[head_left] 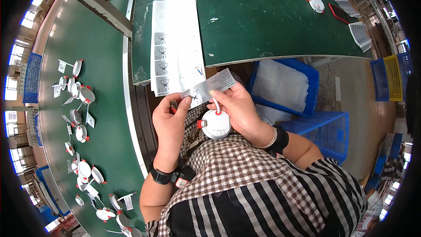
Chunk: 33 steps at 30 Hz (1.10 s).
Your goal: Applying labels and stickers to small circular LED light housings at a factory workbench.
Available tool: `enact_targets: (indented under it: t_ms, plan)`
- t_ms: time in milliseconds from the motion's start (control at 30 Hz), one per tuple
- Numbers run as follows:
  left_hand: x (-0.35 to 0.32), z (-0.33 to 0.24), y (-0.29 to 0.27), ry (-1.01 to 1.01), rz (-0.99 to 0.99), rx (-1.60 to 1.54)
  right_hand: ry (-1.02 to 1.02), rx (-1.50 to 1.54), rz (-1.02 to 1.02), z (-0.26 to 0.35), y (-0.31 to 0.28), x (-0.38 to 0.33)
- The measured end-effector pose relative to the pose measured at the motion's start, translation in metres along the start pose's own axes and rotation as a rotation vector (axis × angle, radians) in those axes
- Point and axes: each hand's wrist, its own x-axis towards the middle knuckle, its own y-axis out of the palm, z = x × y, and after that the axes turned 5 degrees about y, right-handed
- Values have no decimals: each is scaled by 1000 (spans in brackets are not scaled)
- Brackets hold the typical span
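Note:
Above my lap, a silvery printed sticker label [199,94] stretches between both hands. My left hand [169,116] is closed, pinching the label's left end between thumb and forefinger. A small metal and red piece [174,106] shows among its fingers; I cannot make out what it is. My right hand [241,109] pinches the label's other part by the short white cable of a round downlight [216,125]. That downlight hangs just below, white back up, with a red-tipped spring clip on its left side. Whether the label touches the cable is hidden by the right thumb.
Long label sheets [175,22] lie on the green table [245,22] ahead. On the green belt [61,118] at left sit several tagged downlights [83,169]. Another downlight [315,5] and a red-edged phone [339,14] are far right. Blue crates [313,90] stand below the table.

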Motion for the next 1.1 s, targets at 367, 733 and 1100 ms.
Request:
enact_targets:
  t_ms: [367, 733, 1100]
  plan:
    - [0, -1, 8, 111, 5, -116, -291, -277, -26, 8, -1, -10]
    - [7, -7, 15, -198, 117, -379, -449, -520, -183, 23, 0, -16]
    - [5, -4, 18, -271, 144, -450, -321, -291, -86, 10, -12, -12]
